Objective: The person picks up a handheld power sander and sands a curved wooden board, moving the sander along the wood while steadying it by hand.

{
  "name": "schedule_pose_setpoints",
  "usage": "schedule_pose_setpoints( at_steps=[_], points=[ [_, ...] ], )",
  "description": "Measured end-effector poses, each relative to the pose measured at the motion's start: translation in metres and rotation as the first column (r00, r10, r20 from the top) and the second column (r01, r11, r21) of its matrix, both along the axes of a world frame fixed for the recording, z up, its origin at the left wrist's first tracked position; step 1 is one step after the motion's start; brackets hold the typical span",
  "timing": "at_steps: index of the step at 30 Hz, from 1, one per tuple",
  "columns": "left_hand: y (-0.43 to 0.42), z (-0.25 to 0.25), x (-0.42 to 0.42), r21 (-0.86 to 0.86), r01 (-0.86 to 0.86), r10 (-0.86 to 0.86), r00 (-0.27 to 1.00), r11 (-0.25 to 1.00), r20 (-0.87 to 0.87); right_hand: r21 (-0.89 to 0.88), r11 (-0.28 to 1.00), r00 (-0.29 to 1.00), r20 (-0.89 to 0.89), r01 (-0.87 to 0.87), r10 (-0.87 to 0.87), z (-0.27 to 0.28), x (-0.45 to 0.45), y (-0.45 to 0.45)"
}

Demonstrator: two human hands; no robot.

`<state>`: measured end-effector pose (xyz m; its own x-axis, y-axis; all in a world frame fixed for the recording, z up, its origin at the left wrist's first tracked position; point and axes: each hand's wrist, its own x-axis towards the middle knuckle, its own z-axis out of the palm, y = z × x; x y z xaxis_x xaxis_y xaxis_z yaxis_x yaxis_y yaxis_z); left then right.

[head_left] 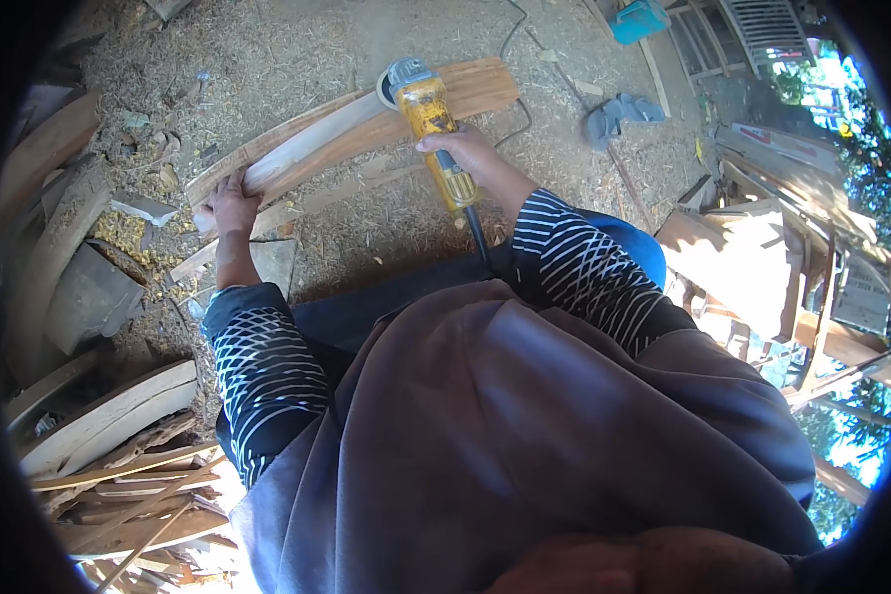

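Dark, brownish cloth (pixel 564 416) drapes the person's body closest to the lens, with two sleeves (pixel 267 361) in black and white pattern reaching out from under it. Beyond them, on ground (pixel 267 54) strewn with shavings, lies a curved board (pixel 332 160), long and reddish brown, a pale band running along part of its face. Over it sits a power tool (pixel 429 111), its yellow body scuffed and marked with dark patches, its head grey metal, a round disc at its left side. The right hand (pixel 468 156) is wrapped round the tool's body; the left hand (pixel 233 210) has its fingers bent over the board's near left end, though whether they clasp it or only press cannot be told. Counted: one tool, one curved board, two hands, one teal container (pixel 641 20) at the far right
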<state>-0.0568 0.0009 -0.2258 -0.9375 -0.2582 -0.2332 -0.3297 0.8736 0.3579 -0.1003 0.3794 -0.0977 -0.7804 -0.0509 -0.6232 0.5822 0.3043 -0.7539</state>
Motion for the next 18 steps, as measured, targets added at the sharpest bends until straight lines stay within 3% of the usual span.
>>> schedule_pose_setpoints(
  at_steps=[10,18],
  points=[
    [0.004,0.006,0.001,0.007,0.004,-0.004,1.000,1.000,0.014,-0.056,0.981,0.983,-0.005,0.184,-0.185,0.018,-0.020,0.031],
    [0.008,0.014,0.005,-0.007,0.007,-0.007,0.999,1.000,-0.043,-0.137,0.979,0.989,0.011,0.150,-0.150,0.025,0.000,-0.001]
  ],
)
